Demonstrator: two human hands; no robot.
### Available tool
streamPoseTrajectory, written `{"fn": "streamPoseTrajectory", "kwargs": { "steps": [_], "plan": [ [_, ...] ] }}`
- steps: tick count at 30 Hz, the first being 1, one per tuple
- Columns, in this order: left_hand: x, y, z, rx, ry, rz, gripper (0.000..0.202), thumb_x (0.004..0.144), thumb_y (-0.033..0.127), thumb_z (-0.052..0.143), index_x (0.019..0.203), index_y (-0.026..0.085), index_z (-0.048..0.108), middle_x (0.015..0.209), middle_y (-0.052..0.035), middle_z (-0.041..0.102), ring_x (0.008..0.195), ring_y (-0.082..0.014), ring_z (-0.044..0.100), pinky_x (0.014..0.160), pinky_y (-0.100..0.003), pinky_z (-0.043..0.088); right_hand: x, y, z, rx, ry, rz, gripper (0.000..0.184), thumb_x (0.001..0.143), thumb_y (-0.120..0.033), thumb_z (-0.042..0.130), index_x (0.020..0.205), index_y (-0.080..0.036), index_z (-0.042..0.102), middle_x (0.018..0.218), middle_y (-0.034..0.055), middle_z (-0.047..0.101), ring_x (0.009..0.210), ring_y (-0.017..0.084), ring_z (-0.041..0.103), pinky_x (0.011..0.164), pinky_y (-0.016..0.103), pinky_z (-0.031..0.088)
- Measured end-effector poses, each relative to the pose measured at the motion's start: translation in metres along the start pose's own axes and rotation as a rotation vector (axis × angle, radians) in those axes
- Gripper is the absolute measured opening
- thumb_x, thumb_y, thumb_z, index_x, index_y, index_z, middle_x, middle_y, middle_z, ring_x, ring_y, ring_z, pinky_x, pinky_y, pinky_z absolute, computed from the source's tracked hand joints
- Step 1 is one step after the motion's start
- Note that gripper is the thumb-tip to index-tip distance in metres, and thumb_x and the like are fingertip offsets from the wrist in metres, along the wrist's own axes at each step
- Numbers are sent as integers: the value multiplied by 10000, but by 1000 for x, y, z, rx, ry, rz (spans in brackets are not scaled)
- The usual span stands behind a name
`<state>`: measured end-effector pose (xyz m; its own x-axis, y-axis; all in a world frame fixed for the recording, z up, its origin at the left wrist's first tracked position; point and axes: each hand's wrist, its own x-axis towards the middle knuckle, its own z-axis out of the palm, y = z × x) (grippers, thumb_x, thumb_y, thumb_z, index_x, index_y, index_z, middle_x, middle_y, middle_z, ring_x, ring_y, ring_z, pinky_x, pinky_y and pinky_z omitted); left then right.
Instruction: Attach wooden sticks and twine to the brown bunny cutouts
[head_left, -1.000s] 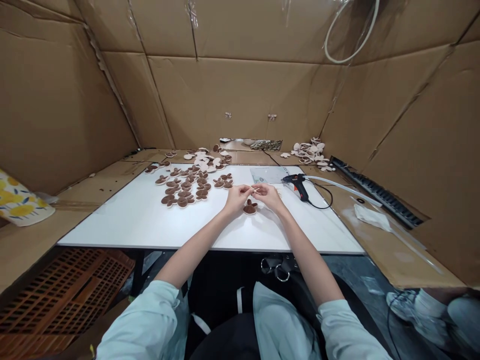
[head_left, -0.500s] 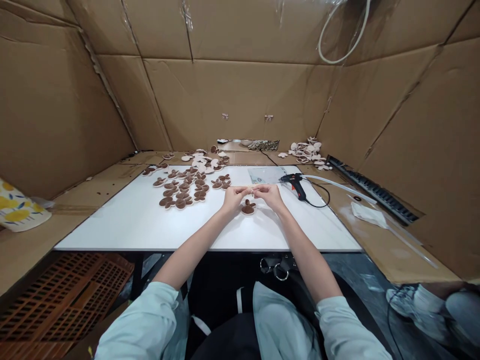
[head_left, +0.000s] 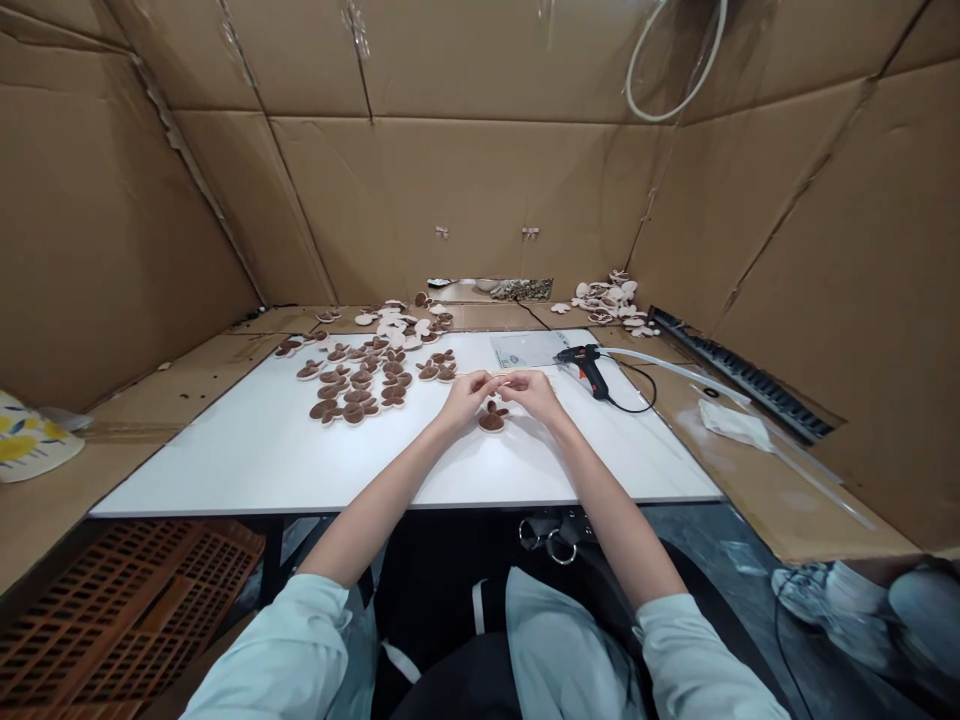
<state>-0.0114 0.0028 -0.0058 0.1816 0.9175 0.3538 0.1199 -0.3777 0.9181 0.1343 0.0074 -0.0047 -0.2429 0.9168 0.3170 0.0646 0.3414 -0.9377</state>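
My left hand (head_left: pixel 466 398) and my right hand (head_left: pixel 534 393) meet above the white table (head_left: pixel 225 470), their fingertips pinching a thin pale stick (head_left: pixel 501 380) between them. Just below my hands lies a brown flocked rabbit-shaped piece with a pale rim (head_left: pixel 492 420), which neither hand seems to touch. To the left of my hands, several similar brown pieces (head_left: pixel 352 392) lie in a loose cluster. A black and red glue gun (head_left: pixel 589 370) rests to the right of my right hand.
Pale cut-out pieces (head_left: pixel 397 325) are heaped beyond the table, with more (head_left: pixel 607 300) at back right. A clear plastic sleeve (head_left: pixel 525 350) lies on the table. Cardboard (head_left: pixel 450 200) lines the walls. A white tube (head_left: pixel 675 370) and a crumpled paper towel (head_left: pixel 735 425) lie right; an orange crate (head_left: pixel 127 620) sits below left.
The whole scene has shifted slightly left and up as my head moved. My hands stay together on the stick, with no visible change in grip.
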Motion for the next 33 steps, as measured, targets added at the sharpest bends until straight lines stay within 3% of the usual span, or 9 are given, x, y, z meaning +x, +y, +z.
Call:
{"fn": "streamPoseTrajectory", "kwargs": {
  "steps": [7,14,20,25,30,33],
  "plan": [
    [-4,9,14,-217,239,-89,202,623,340,634,578,143,618,562,-23,604,584,-140,543,631,-282,426,-4,-15,8,189,136,109,116,521,-236,656,528,-161,569,492,-20,567,473,100,523,532,258,469],
    [-4,8,17,-331,296,-155,206,609,328,650,535,141,605,532,-17,586,534,-118,518,598,-268,418,-6,-21,14,111,140,155,119,531,-243,632,495,-154,562,497,-11,559,458,98,516,483,238,448],
    [-2,7,17,-293,354,-151,204,631,316,621,523,148,581,515,-7,570,530,-122,510,584,-261,408,-7,-21,17,102,138,145,148,548,-274,631,500,-155,557,503,-10,563,472,105,527,508,247,464],
    [-8,12,17,-18,317,-51,192,675,310,580,565,155,603,559,-18,599,572,-142,527,585,-257,385,-6,-16,11,123,92,121,186,538,-308,669,511,-154,568,503,-14,558,493,101,522,546,250,468],
    [-11,14,16,27,333,-23,175,710,294,545,607,164,602,578,-6,599,587,-140,527,602,-253,381,-3,-16,-1,208,89,191,298,594,-450,636,687,-167,644,721,43,650,644,131,589,596,252,477],
    [-10,14,14,5,342,-39,185,708,293,549,577,165,579,550,1,578,576,-136,515,601,-252,375,-3,-18,-5,197,63,184,311,604,-459,630,721,-171,654,776,51,658,710,142,598,598,242,472]
  ]
}}
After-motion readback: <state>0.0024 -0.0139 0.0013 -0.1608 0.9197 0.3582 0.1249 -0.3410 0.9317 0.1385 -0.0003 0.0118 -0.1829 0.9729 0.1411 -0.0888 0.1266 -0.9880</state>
